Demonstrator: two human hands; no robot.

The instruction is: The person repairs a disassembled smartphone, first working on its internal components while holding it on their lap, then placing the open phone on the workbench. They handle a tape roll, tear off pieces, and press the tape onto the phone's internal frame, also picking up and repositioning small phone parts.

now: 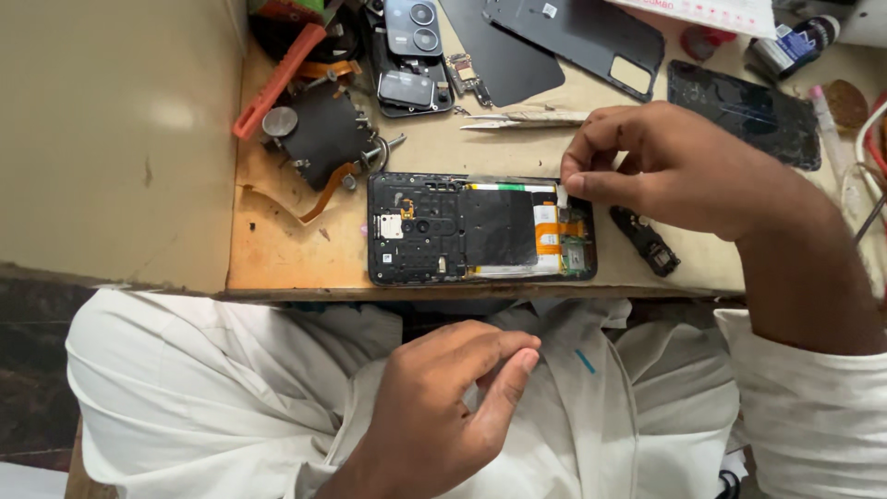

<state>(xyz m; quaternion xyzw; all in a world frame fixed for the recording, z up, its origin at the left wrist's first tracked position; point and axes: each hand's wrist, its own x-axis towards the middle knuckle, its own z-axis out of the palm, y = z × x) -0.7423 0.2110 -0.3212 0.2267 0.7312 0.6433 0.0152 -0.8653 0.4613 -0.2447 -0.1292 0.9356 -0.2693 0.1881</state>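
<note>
Pinching at the end of one opened phone (480,228) on the table's (277,249) near edge, right hand (679,166) fingertips together. Left hand (443,407) loose, empty, over lap. Two back covers (573,37), one tweezers (522,118).

A: Where's the right hand (679,166)?

B: On the open phone (480,228), fingertips (575,182) pinched at its top right corner, by the orange flex strip (549,231).

A: And the left hand (443,407)?

B: Off the bench (277,249), over the lap, thumb and forefinger held close, holding nothing I can see.

A: What lies near the phone?

B: A small black part (645,241) just to its right, tweezers (522,118) just above it. Further back, a back cover (582,37), a cracked screen (747,113) and another opened phone (408,55).
</note>
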